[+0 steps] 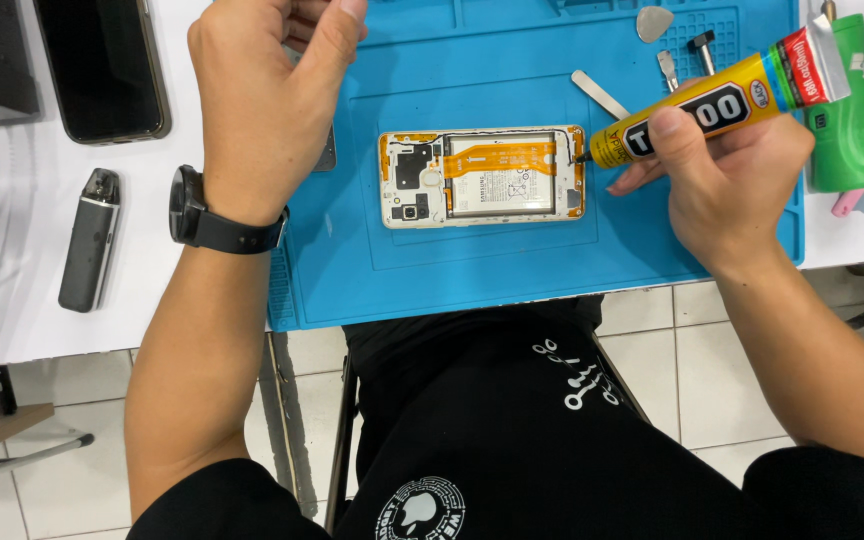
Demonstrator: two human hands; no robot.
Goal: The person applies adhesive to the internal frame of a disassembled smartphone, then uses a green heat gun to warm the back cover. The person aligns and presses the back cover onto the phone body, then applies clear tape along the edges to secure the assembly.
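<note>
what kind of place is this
Most likely a phone repair bench. An opened phone with its back off lies on a blue repair mat, the right hand holds a glue tube at its edge, and small metal pry tools lie on the mat.

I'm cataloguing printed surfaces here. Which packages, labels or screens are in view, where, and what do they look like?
Glue tube: in the right hand, nozzle at the opened phone's right edge; yellow, black label, red band.
Battery label: inside the opened phone; white rectangle with dark print.
Dark phone screen: top left on the white table; black, unlit.
Green bottle: far right; green, small white mark.
</note>
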